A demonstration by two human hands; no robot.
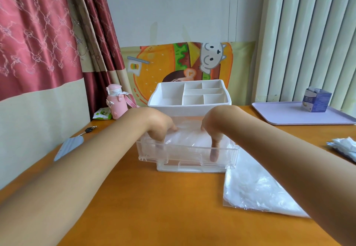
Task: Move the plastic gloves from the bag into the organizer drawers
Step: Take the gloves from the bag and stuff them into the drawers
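1. Organizer (192, 108): stands on the table (154, 207), white, with an open divided tray on top. Its upper drawer (186, 150), clear plastic, is pulled out toward the person.
2. Gloves (185, 135): a crumpled translucent batch lies inside the pulled-out drawer, between the two hands. This part of the transfer is judged done, short of settling.
3. Left hand (159, 128): reaches down into the left side of the drawer. Fingers extend downward with the tips on the gloves and the thumb points inward. It presses; no curl round the plastic is visible.
4. Right hand (213, 128): reaches down into the right side. Fingers (213, 153) extend straight down, one showing through the clear front wall, and press on the gloves. It holds nothing.
5. Bag (250, 184): lies flat on the table just right of the organizer, partly under the right forearm. A white scalloped layer shows through it, so it likely holds more gloves; this cannot be confirmed.
6. Lower drawer (192, 168): sits under the open one, pushed in. Its contents cannot be made out.
7. Remaining work, as judged:
   - flatten the batch below the drawer rim;
   - close the upper drawer;
   - move any gloves left in the bag, probably into the lower drawer.
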